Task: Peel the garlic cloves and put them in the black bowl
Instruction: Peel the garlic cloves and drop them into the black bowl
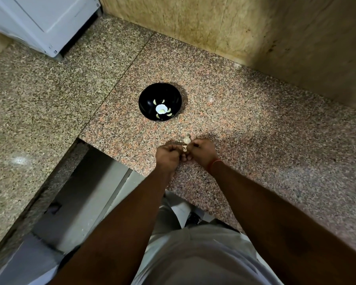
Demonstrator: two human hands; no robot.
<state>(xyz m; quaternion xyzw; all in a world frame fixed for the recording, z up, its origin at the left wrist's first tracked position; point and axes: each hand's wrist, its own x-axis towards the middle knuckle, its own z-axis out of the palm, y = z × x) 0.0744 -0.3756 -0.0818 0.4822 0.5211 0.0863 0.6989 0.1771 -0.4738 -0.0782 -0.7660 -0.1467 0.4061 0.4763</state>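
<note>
One garlic clove (185,148), light, firm, papery skin slippery; pinched between left hand (168,156) and right hand (202,154), fingers clamped at its ends.

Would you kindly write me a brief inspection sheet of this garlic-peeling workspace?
Surface: speckled granite counter, dry.
Job's things: black bowl holds several peeled cloves; one garlic clove between both hands; another piece of garlic lies just beyond them.
Clutter: nothing seen.
Grips: left hand and right hand both pinch the clove.
Cables: nothing seen.
Surroundings: white appliance far left, tiled wall behind.
</note>
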